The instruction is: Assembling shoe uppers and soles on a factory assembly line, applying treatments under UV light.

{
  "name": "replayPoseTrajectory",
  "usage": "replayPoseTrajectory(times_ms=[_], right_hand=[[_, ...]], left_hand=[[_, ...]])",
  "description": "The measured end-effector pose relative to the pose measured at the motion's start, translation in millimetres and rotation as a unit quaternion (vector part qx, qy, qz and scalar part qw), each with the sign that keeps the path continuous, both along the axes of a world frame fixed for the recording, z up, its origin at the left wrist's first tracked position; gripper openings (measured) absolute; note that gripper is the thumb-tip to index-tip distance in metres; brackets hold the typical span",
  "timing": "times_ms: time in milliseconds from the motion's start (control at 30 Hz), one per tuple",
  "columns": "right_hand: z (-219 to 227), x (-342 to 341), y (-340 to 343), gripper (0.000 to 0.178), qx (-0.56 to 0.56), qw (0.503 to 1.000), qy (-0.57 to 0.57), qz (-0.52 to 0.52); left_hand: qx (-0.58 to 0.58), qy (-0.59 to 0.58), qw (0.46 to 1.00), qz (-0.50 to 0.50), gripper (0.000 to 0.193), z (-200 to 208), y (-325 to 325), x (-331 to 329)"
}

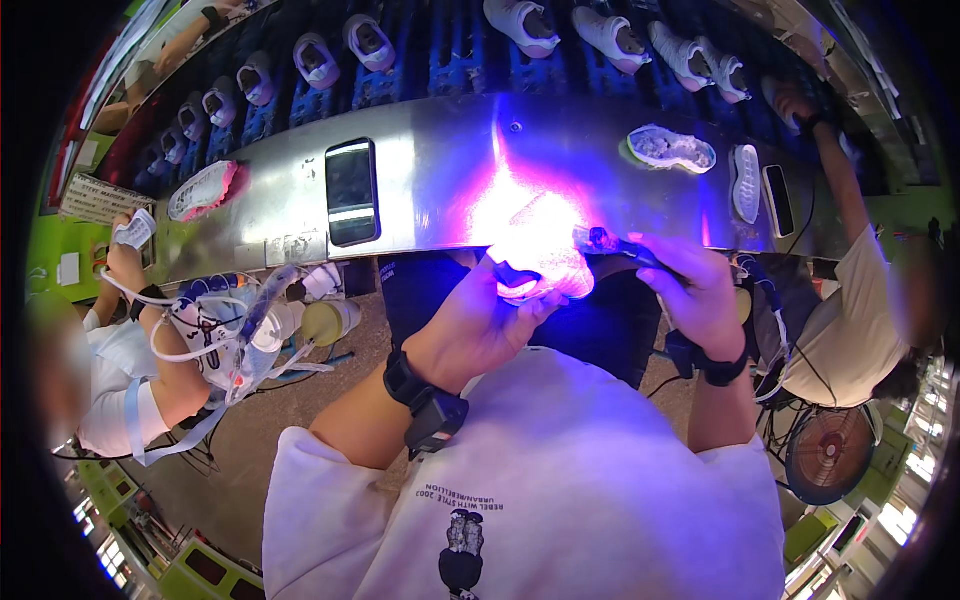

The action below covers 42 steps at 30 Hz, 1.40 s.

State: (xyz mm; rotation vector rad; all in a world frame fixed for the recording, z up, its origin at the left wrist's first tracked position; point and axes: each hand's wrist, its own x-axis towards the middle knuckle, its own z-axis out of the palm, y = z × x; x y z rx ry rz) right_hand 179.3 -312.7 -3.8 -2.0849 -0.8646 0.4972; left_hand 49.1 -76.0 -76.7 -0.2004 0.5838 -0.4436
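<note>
Under a glaring violet-white light, my left hand (477,325) grips a light-coloured shoe (560,272) just past the near edge of the metal table. Its toe points toward me, and glare washes out much of its upper. My right hand (697,292) is closed around a thin dark-handled brush (632,250). The brush head meets or nearly meets the right side of the shoe; the glare hides the exact contact.
The metal table (290,125) carries a phone (352,192), a pink-edged shoe piece (203,190), a sole (672,149), a white sole (745,184) and another phone (778,200). Shoes (370,45) line a blue rack behind. Co-workers sit at both sides; a fan (830,453) stands right.
</note>
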Motion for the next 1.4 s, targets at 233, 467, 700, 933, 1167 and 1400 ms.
replayPoseTrajectory(times_ms=[233, 467, 700, 933, 1167, 1400], right_hand=[[-23, -18, -11, 0.041, -0.012, 0.999, -0.028, -0.027], [-28, -12, -21, 0.041, 0.031, 0.996, -0.021, -0.076], [-13, -25, -29, 0.042, 0.109, 0.986, 0.101, -0.078], [-4, -30, -63, 0.039, 0.137, 0.975, 0.034, -0.174], [27, -31, -90, 0.040, 0.180, 0.974, -0.013, -0.140], [38, -21, -89, 0.040, 0.163, 0.979, -0.032, -0.115]], left_hand=[[-0.114, -0.050, 0.992, -0.008, 0.048, 12, 3, -1], [0.538, -0.282, 0.794, 0.026, 0.051, 39, -15, 3], [0.629, -0.228, 0.742, 0.037, 0.049, 53, 3, 33], [0.903, -0.368, 0.187, 0.117, 0.060, 54, 2, 42], [0.884, -0.441, -0.015, 0.156, 0.049, 73, -14, 45], [0.872, -0.458, -0.084, 0.153, 0.046, 69, -13, 50]])
